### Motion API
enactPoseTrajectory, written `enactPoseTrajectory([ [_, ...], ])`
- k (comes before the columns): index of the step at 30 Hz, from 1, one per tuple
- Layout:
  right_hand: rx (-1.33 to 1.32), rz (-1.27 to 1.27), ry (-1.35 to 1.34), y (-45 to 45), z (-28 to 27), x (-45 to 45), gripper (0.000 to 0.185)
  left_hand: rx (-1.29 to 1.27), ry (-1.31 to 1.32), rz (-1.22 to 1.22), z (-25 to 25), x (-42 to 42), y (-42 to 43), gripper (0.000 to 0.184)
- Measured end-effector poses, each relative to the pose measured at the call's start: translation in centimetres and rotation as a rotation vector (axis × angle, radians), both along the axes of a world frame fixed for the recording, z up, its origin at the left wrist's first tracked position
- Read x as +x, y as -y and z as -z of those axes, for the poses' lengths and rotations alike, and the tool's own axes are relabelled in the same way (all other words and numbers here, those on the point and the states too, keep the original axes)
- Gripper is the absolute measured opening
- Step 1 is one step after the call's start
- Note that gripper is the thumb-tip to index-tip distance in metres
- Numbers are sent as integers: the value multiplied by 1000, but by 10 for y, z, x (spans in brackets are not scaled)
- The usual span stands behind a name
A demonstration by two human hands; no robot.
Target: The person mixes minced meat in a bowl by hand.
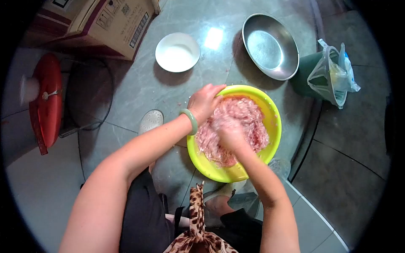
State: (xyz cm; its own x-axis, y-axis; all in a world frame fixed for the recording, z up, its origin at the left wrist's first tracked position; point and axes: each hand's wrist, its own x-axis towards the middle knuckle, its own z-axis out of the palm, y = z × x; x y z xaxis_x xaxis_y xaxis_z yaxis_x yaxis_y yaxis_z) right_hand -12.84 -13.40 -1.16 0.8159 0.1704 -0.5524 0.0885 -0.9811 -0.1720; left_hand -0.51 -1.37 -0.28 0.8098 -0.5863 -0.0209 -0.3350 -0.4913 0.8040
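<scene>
A yellow-green bowl (275, 145) stands on the tiled floor between my feet, with a mass of pink minced meat (257, 126) in it. My left hand (204, 102), with a pale green bangle at the wrist, grips the bowl's upper left rim, its fingers wrapped over the edge. Down in the meat is my right hand (230, 131); its fingers are smeared by motion and partly hidden by the mince, so their pose does not show.
Beyond the bowl are a white bowl (177, 52) and a metal basin (270, 46). A green bin (310, 76) with a plastic bag stands at the right. Cardboard boxes (114, 29) and a red plastic object (46, 101) are at the left.
</scene>
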Motion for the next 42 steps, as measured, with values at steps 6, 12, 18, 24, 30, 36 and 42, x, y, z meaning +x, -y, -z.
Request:
enactPoseTrajectory([
  [6,-84,291,203,46,-3,-89,52,-47,1,5,1,0,0,33],
  [12,105,62,-82,-30,7,-91,36,-55,8,-21,4,-3,2,35],
  [18,-25,199,145,31,-5,-5,31,-18,-16,-8,1,0,1,36],
  [24,-180,-22,327,23,-14,-103,44,-18,-3,-7,3,0,1,36],
  [30,108,-26,-1,-36,-16,-28,18,-46,33,-10,8,1,2,35],
  [36,32,162,300,16,4,-42,24,-26,-23,0,2,1,-1,37],
  [42,-35,242,-547,16,-65,-51,39,1,-35,-7,3,1,2,33],
])
